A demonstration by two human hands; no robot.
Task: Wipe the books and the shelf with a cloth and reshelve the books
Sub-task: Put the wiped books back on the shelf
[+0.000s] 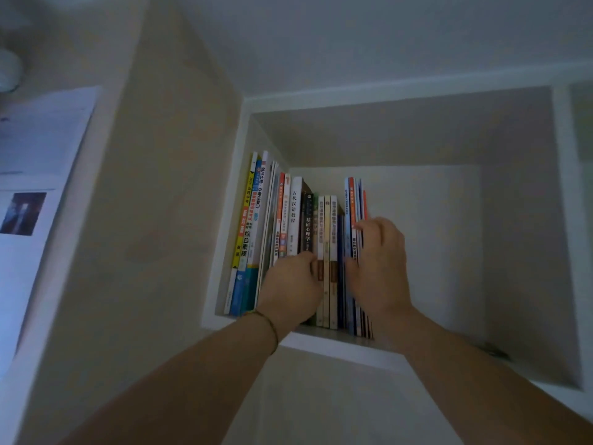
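Both arms are up in the shelf (337, 346), a white cubby set into the wall, and the books (298, 226) stand in a row at its left side, spines out, filling about half the width. The right half of the cubby holds nothing I can see.

The left hand (290, 285) lies against the spines in the middle of the row, fingers curled in towards a gap beside three pale spines (327, 252); whether it pinches one of them or just presses I cannot tell. The right hand (378, 268) is at the row's right end, fingers bent over the outer blue and red books (353, 200), seeming to grip that bunch from the side.

No cloth is in view, in either hand or on the shelf. So this looks like handling the books rather than wiping: either taking a bunch out or squaring them up. I cannot say which.

If they are coming out, the next move needs a firm squeeze from both sides, since the thin books at the right could slip or fan out, and the leaning ones at the far left may topple once the middle goes.
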